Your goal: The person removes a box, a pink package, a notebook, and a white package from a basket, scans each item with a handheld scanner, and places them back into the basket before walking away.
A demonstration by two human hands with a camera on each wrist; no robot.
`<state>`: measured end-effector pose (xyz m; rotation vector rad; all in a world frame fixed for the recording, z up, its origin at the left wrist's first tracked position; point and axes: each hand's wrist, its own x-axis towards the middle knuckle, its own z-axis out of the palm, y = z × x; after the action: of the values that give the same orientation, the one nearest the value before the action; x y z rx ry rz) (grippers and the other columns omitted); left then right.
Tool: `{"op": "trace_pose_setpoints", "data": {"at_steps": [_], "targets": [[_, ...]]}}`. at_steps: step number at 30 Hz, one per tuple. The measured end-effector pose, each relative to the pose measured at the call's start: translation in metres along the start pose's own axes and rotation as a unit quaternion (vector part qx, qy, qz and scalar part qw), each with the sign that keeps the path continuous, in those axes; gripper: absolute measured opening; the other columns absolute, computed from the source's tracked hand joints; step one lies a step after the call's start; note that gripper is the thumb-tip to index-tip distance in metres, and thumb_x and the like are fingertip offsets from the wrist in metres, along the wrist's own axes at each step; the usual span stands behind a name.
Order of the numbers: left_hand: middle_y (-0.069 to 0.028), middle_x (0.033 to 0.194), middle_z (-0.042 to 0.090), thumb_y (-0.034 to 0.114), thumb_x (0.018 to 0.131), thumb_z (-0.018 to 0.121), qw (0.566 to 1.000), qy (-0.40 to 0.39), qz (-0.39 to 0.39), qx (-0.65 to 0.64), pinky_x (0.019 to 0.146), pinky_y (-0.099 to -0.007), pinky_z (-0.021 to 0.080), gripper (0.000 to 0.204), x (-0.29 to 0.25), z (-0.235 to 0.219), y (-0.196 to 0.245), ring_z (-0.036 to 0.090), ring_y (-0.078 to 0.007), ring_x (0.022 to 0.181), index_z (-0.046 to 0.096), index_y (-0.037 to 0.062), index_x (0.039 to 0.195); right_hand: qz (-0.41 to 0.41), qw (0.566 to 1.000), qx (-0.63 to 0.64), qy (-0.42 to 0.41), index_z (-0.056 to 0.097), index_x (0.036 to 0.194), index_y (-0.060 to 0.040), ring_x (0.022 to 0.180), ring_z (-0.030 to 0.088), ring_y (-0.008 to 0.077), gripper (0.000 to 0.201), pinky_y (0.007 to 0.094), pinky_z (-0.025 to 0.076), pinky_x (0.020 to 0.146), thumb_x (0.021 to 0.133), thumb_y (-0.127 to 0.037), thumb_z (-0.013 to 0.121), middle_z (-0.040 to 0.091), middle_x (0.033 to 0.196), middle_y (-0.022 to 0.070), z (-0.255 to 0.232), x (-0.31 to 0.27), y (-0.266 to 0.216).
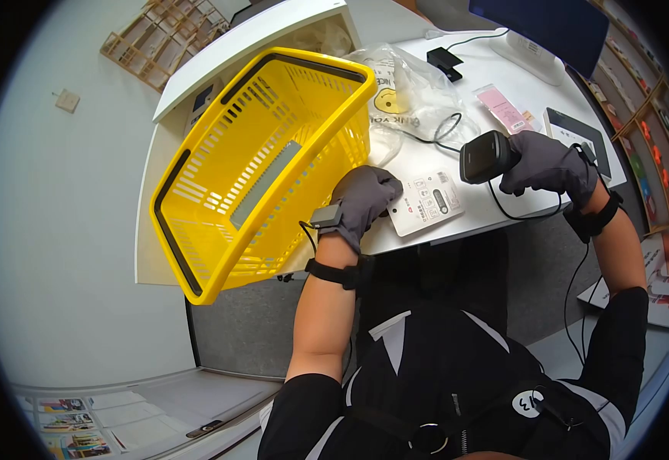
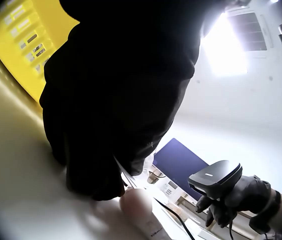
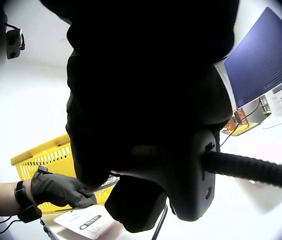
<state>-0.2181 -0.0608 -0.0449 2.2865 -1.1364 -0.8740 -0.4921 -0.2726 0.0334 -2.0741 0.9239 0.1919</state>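
Observation:
My gloved left hand (image 1: 365, 198) holds the left edge of a flat white product card (image 1: 429, 203) lying near the front edge of the white table (image 1: 503, 207). The same left hand (image 3: 63, 191) and card (image 3: 87, 220) show low in the right wrist view. My gloved right hand (image 1: 549, 165) grips a black handheld barcode scanner (image 1: 486, 156) just above and to the right of the card. The scanner (image 2: 216, 179) also appears in the left wrist view, its black cable (image 1: 530, 216) looping off the table edge.
A yellow shopping basket (image 1: 265, 165) stands tilted on the table's left end, touching my left hand's side. Behind the card lie a clear plastic bag (image 1: 411, 88), a pink packet (image 1: 503, 109), a small black device (image 1: 443, 60) and a dark tablet (image 1: 580, 132).

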Motion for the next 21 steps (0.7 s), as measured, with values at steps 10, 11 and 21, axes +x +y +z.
{"op": "trace_pose_setpoints", "data": {"at_steps": [10,11,21], "targets": [[-0.0070,0.080,0.078,0.036,0.098,0.074,0.998,-0.009,0.059,-0.038,0.069,-0.0334,0.055,0.038,0.008,0.010,-0.021,0.070,-0.0157,0.069,0.086,0.0027,0.112,-0.039,0.996,-0.075,0.018,0.080,0.099,0.0017,0.083,0.079,0.0206,0.031,0.0344,0.061,0.078,0.073,-0.012,0.090,0.081,0.089,0.0107,0.005,0.007,-0.018],[-0.0072,0.080,0.078,0.036,0.098,0.074,0.998,-0.003,0.056,-0.035,0.069,-0.0336,0.056,0.038,0.006,0.008,-0.021,0.070,-0.0157,0.069,0.086,0.0020,0.112,-0.030,0.996,-0.075,0.022,0.080,0.099,0.0017,0.083,0.079,0.0206,0.031,0.0344,0.061,0.078,0.073,-0.012,0.090,0.081,0.089,0.0107,0.004,0.008,-0.017],[-0.0083,0.075,0.076,0.041,0.098,0.072,0.996,-0.022,0.048,-0.075,0.068,-0.0353,0.056,0.043,0.002,0.008,-0.015,0.071,-0.0186,0.066,0.085,0.0010,0.106,-0.048,0.990,-0.111,-0.075,0.081,0.105,-0.0029,0.083,0.078,0.0196,0.034,0.0355,0.061,0.078,0.078,-0.023,0.088,0.081,0.089,0.0099,0.007,0.020,-0.030]]}}
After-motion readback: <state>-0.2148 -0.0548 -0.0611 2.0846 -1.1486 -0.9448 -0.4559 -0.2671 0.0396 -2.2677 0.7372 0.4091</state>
